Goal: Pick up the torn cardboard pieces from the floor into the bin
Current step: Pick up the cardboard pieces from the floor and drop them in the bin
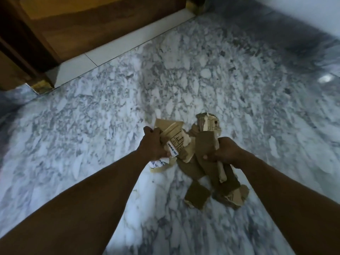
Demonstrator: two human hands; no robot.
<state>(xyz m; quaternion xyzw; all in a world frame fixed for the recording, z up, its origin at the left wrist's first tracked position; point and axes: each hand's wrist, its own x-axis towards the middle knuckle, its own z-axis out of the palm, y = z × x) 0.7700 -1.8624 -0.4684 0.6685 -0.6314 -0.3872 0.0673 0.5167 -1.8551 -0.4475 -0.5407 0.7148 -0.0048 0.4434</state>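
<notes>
Both hands are clamped on torn cardboard pieces [195,153] low over the marble floor [202,70], left hand [153,144] bunching the labelled scraps, right hand [227,150] pinching brown strips; the bin is out of sight. The bundles look loose, so strips could slip out when lifted, and the scraps at five o'clock [197,196] could be missed

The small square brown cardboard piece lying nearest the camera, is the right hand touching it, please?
Apart. The head view shows bare marble floor between that small square brown cardboard piece and the right hand, which grips other torn cardboard higher up.
</notes>
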